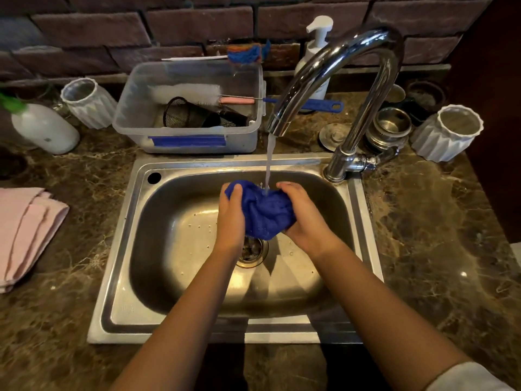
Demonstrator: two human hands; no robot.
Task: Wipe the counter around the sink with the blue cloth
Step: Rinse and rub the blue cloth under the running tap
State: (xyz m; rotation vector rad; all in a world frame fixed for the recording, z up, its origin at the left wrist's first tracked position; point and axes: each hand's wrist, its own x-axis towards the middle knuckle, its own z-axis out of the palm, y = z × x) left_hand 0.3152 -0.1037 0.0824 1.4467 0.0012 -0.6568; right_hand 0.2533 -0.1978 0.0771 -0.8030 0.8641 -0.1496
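Up close, both bare forearms reach over the steel sink (118, 277). Left hand (229, 218) and right hand (306, 218) hold the bunched blue cloth (265, 213) between them above the drain (252, 251), each grip curled tight on the cloth. Water stream (269, 162) from the chrome faucet (352, 80) lands on the cloth's top. Brown marble counter (437, 235) surrounds the sink; folded pink towel (25, 232) lies at left. Farther back: clear plastic bin (186, 108) holding a bottle brush (186, 93), two white ribbed cups (87, 103) (448, 131), white bottle (45, 128), soap dispenser (317, 52), brick wall (197, 21).
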